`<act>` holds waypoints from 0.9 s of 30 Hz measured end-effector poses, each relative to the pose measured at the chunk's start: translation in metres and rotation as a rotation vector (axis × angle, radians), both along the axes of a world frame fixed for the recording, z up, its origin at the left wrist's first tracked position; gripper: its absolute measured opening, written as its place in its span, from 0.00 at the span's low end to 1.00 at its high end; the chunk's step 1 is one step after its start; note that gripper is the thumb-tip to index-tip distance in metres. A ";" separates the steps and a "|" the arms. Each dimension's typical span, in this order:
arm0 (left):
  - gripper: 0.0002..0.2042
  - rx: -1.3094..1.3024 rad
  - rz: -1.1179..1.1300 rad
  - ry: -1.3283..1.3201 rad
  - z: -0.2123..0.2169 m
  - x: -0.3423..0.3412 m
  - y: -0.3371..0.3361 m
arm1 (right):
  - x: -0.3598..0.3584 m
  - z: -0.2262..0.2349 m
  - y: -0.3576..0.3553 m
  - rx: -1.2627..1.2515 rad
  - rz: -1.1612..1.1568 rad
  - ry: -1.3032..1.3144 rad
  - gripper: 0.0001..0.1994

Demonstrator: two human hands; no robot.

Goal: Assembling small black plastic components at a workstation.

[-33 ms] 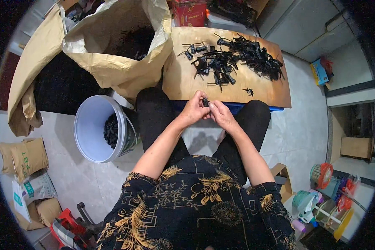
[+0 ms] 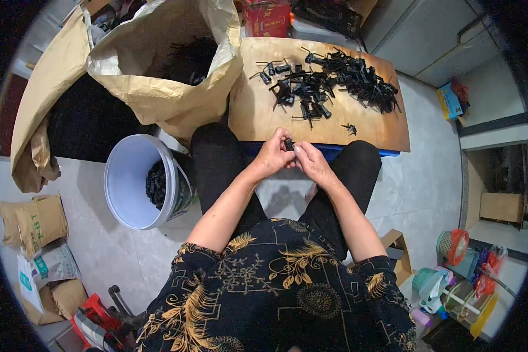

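Currently in work: 1 small blk part (image 2: 288,143), held btwn both hands at the near edge of a wooden board (image 2: 249,108), approx. midway btwn the knees. L. hand (image 2: 270,155): nearly closed, thumb & fingers pinching the part from the left. R. hand (image 2: 312,161): fingers curled in, tips at the part's near right side; firm pinch or mere touch, can't tell. Part's lower portion hidden by fingers. On board, far side & well apart from hands: large tangled pile (image 2: 369,82) of blk pcs. w/ thin prongs, far right; looser cluster (image 2: 302,91), same kind, mid-board, adjoining pile on its left. Also 1 lone pc. (image 2: 350,128), near right edge zone, closest to R. hand. Blue edge (image 2: 337,151) visible under board. To left: white bucket (image 2: 126,185), tilted toward viewer, w/ blk pcs. (image 2: 156,185) inside; left knee (image 2: 217,146) stands btwn it & hands. Far left: lg. open tan sack (image 2: 164,108), mouth up, dark contents, rim close by board's left edge. Far, behind board: red box (image 2: 267,20). Near left, on floor: stacked bags (image 2: 41,226), brown & white. Near right: open cardboard box (image 2: 400,252), partly behind R. arm; red-rimmed basket (image 2: 453,246) further right.
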State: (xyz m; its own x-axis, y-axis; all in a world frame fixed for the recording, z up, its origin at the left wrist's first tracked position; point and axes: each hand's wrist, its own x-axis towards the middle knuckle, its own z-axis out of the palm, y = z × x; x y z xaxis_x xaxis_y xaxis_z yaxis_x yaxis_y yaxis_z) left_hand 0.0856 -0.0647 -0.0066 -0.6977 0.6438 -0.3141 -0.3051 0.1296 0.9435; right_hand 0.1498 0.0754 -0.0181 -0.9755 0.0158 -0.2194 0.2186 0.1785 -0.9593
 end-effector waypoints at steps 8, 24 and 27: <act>0.15 -0.027 0.026 0.118 -0.007 0.000 0.004 | -0.004 -0.003 -0.003 0.246 -0.037 0.116 0.11; 0.14 0.124 0.165 0.209 -0.023 -0.008 -0.001 | -0.011 -0.002 -0.003 -0.043 -0.123 0.049 0.13; 0.14 0.452 0.170 -0.310 -0.004 -0.012 -0.009 | -0.008 0.002 -0.001 -0.263 -0.119 -0.023 0.09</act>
State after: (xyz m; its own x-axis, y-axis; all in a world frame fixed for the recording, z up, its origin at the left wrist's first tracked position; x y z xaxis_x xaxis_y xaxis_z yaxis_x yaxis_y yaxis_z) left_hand 0.0734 -0.0735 -0.0107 -0.7224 0.6485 -0.2399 -0.5577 -0.3414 0.7566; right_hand 0.1416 0.0740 -0.0161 -0.9649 0.0694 -0.2535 0.2457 -0.1043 -0.9637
